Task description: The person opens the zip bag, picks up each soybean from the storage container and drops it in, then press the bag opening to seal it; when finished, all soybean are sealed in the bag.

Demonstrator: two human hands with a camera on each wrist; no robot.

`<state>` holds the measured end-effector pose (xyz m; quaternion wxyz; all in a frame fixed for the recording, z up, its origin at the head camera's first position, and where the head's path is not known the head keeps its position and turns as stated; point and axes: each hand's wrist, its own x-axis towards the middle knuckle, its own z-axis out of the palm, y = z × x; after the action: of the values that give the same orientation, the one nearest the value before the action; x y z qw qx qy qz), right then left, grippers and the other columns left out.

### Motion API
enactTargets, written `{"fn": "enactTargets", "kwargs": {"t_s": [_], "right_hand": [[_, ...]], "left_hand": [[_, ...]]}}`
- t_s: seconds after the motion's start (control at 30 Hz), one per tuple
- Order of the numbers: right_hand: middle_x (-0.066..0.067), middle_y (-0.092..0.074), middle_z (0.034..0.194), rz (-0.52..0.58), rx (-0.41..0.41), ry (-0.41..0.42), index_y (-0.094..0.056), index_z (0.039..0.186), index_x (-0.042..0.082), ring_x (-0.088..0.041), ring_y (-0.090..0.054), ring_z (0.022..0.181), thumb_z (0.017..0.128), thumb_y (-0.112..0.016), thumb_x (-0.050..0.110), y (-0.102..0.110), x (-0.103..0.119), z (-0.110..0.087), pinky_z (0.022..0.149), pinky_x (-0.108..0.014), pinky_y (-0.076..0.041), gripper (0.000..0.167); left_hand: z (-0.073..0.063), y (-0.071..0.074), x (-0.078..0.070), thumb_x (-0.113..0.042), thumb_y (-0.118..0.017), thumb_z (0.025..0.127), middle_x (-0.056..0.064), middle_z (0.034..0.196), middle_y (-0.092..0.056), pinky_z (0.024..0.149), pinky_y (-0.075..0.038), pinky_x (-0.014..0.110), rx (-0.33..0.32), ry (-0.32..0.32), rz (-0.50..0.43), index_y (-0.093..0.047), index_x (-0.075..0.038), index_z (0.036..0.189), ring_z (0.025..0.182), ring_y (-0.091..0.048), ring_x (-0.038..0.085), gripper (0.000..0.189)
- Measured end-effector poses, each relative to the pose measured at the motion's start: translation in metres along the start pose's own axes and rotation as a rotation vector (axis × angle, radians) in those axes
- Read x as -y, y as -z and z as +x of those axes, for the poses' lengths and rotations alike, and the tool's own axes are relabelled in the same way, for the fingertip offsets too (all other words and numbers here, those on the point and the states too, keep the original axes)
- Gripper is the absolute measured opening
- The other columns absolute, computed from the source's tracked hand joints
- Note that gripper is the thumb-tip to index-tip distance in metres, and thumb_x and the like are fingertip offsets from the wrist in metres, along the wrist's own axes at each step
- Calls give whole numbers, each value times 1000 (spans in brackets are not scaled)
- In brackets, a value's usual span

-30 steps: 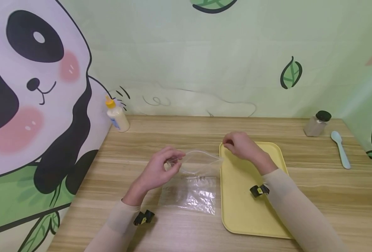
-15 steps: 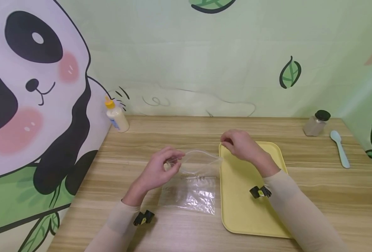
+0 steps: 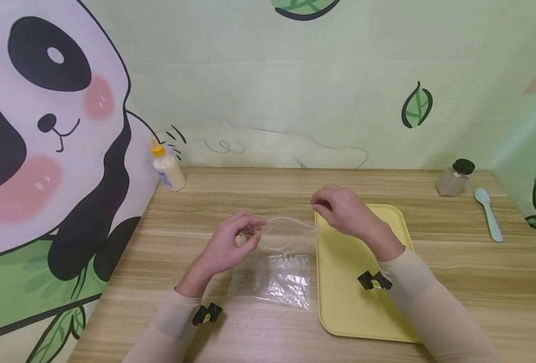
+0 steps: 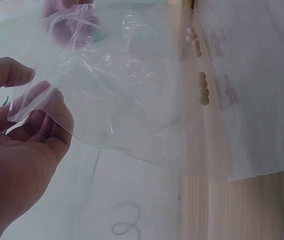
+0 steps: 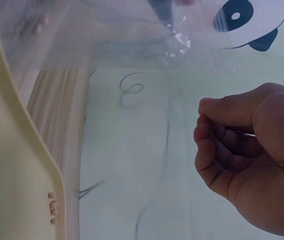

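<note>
My left hand pinches the near side of the mouth of a clear zip bag, holding it gaping. The lower part of the bag lies on the table. Several small round tan beads show through the plastic in the left wrist view. My right hand hovers over the far left corner of the yellow tray, to the right of the bag's mouth. Thumb and index fingertip press together on that right hand, the other fingers curled, and nothing shows between them.
Small tan bumps like beads sit by the tray's rim. A yellow-capped bottle stands back left. At the back right are a black-lidded jar and a pale blue spoon. A printed backdrop rises behind the table.
My right hand has drifted left and slightly up, from the tray's far left corner toward the bag's mouth. The left hand and the bag have stayed in place.
</note>
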<state>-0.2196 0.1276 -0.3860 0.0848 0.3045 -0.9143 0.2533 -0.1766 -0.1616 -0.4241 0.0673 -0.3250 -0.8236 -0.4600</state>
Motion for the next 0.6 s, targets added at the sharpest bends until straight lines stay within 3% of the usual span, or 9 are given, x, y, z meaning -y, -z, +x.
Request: {"fn": "enactTargets", "kwargs": {"t_s": [0.6], "right_hand": [[-3, -67, 84, -5, -94, 229, -70, 92, 6, -11, -60, 72, 88, -69, 8, -3, 28, -2, 62, -24, -54, 4]], "left_hand": [[0, -1, 1, 0, -65, 85, 16, 104, -65, 83, -58, 27, 7, 4, -9, -64, 4, 114, 88, -63, 17, 29]]}}
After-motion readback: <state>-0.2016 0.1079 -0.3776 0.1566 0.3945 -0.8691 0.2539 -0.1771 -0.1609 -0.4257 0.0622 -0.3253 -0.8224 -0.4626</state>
